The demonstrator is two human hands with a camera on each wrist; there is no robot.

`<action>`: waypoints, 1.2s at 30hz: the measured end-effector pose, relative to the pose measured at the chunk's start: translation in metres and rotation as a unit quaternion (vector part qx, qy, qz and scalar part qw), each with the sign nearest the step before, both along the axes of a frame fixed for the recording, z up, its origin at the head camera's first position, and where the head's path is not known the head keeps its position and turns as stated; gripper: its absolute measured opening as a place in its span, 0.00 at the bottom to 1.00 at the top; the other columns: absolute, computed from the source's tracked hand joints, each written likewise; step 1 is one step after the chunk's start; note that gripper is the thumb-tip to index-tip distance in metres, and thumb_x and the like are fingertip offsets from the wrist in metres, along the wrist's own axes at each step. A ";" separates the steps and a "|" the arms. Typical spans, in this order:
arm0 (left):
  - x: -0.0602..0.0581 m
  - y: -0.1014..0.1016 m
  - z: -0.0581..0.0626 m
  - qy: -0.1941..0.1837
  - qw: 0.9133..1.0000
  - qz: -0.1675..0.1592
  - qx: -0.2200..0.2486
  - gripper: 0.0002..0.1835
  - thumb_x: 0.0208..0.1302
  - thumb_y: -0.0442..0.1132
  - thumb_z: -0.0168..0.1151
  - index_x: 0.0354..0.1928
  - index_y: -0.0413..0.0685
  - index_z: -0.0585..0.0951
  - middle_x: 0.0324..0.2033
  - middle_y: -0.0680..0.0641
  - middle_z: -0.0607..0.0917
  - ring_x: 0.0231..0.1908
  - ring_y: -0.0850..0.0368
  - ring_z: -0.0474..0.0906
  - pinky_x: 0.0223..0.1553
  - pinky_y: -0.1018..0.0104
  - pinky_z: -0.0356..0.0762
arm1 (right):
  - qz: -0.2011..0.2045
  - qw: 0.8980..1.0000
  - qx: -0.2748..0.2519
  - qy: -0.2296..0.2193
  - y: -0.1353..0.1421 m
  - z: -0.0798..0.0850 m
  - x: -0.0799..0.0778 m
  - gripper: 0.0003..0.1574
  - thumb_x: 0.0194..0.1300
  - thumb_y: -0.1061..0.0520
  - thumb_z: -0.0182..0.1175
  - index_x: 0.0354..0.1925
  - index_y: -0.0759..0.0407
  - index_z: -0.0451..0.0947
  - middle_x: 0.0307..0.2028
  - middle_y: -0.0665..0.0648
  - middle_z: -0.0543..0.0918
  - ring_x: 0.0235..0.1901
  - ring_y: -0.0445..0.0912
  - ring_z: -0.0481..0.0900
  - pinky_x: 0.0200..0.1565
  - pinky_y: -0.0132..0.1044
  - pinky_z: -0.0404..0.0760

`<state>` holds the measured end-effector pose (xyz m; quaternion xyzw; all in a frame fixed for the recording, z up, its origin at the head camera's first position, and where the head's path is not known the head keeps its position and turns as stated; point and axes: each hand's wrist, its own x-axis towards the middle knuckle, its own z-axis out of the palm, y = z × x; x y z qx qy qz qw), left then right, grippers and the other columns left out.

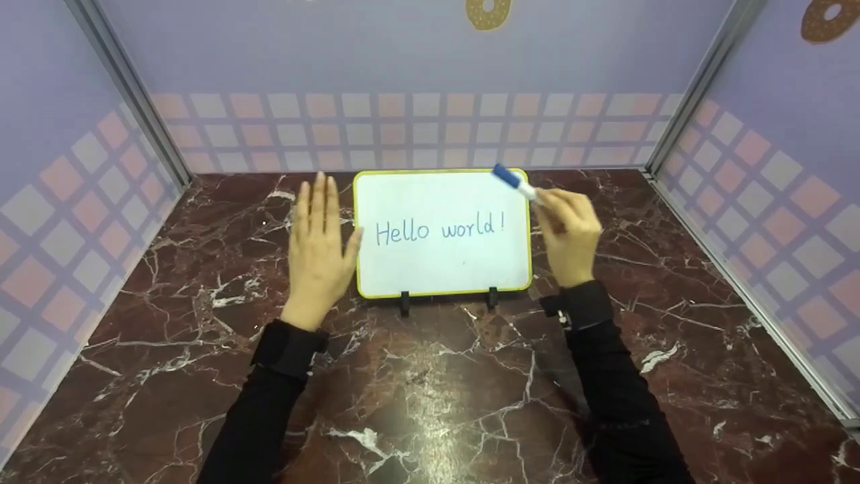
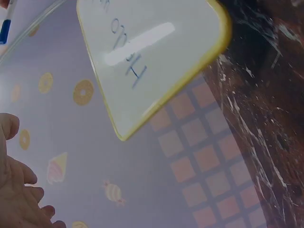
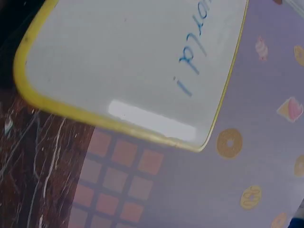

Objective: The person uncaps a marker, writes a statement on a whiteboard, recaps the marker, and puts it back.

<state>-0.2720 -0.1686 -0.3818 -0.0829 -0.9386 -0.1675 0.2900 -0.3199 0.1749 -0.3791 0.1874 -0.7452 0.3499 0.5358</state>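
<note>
A small whiteboard [image 1: 443, 269] with a yellow frame stands tilted on black feet [image 1: 404, 304]. Blue handwriting [image 1: 440, 230] on it reads "Hello world!". My left hand [image 1: 319, 255] is beside the board's left edge, fingers straight and thumb pointing at the frame; in the left wrist view the fingers [image 2: 23, 194] appear apart from the board. Near the right edge, my right hand [image 1: 568, 228] pinches a white marker [image 1: 527, 190], its blue end [image 1: 505, 176] pointing up and left in front of the upper right corner. A blue bit of the marker [image 3: 297, 223] shows in the right wrist view.
Under the board is a dark red marbled tabletop [image 1: 430, 390]. Purple panels with pink and white checks form a back wall [image 1: 416, 67] and side walls. Metal posts [image 1: 705, 81] stand at the back corners.
</note>
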 end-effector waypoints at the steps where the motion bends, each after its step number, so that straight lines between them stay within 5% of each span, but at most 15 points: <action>1: -0.002 -0.005 -0.002 -0.010 1.000 0.012 0.003 0.42 0.76 0.54 0.44 0.79 0.41 0.41 0.79 0.43 0.40 0.79 0.43 0.34 0.80 0.55 0.27 | -0.012 1.000 -0.013 -0.018 0.007 -0.001 -0.003 0.11 0.56 0.69 0.70 0.40 0.65 0.87 0.38 0.64 0.86 0.38 0.57 0.82 0.46 0.39 0.84; 5: -0.008 -0.023 -0.013 -0.056 0.998 0.041 0.011 0.43 0.76 0.55 0.44 0.79 0.44 0.37 0.79 0.45 0.36 0.78 0.43 0.29 0.79 0.50 0.25 | -0.062 0.992 -0.031 -0.103 0.032 -0.008 -0.012 0.11 0.59 0.66 0.69 0.43 0.66 0.87 0.40 0.66 0.86 0.40 0.59 0.84 0.47 0.49 0.83; 8: -0.009 -0.035 -0.020 -0.099 0.994 0.050 0.014 0.43 0.77 0.56 0.42 0.79 0.46 0.35 0.79 0.45 0.33 0.78 0.43 0.26 0.78 0.46 0.23 | -0.096 0.977 -0.025 -0.189 0.044 -0.017 -0.017 0.13 0.61 0.64 0.68 0.45 0.67 0.86 0.40 0.67 0.87 0.40 0.61 0.85 0.48 0.54 0.81; 14: -0.011 -0.049 -0.034 -0.173 0.984 0.047 0.016 0.41 0.78 0.57 0.39 0.79 0.46 0.34 0.79 0.44 0.31 0.77 0.40 0.23 0.78 0.42 0.24 | -0.151 0.921 0.009 -0.358 0.057 -0.038 -0.026 0.12 0.64 0.64 0.65 0.45 0.70 0.85 0.41 0.70 0.87 0.42 0.65 0.84 0.49 0.60 0.79; 19: -0.013 -0.052 -0.039 -0.212 0.976 0.040 0.013 0.41 0.79 0.57 0.37 0.79 0.45 0.35 0.79 0.41 0.33 0.77 0.37 0.24 0.77 0.40 0.25 | -0.170 0.874 0.047 -0.452 0.060 -0.052 -0.036 0.13 0.63 0.63 0.64 0.44 0.69 0.85 0.46 0.73 0.85 0.47 0.70 0.82 0.50 0.63 0.81; 25: -0.014 -0.054 -0.041 -0.228 0.973 0.039 0.014 0.40 0.79 0.57 0.36 0.79 0.46 0.35 0.79 0.41 0.32 0.77 0.37 0.24 0.77 0.40 0.24 | -0.181 0.845 0.093 -0.494 0.060 -0.060 -0.046 0.12 0.64 0.61 0.63 0.41 0.71 0.84 0.46 0.76 0.83 0.47 0.70 0.82 0.47 0.64 0.82; 36: -0.013 -0.054 -0.043 -0.232 0.972 0.042 0.008 0.40 0.79 0.56 0.38 0.79 0.47 0.36 0.78 0.40 0.33 0.77 0.36 0.26 0.77 0.38 0.26 | -0.166 0.823 0.125 -0.529 0.052 -0.065 -0.056 0.28 0.55 0.63 0.71 0.51 0.79 0.78 0.48 0.79 0.81 0.48 0.72 0.81 0.48 0.64 0.83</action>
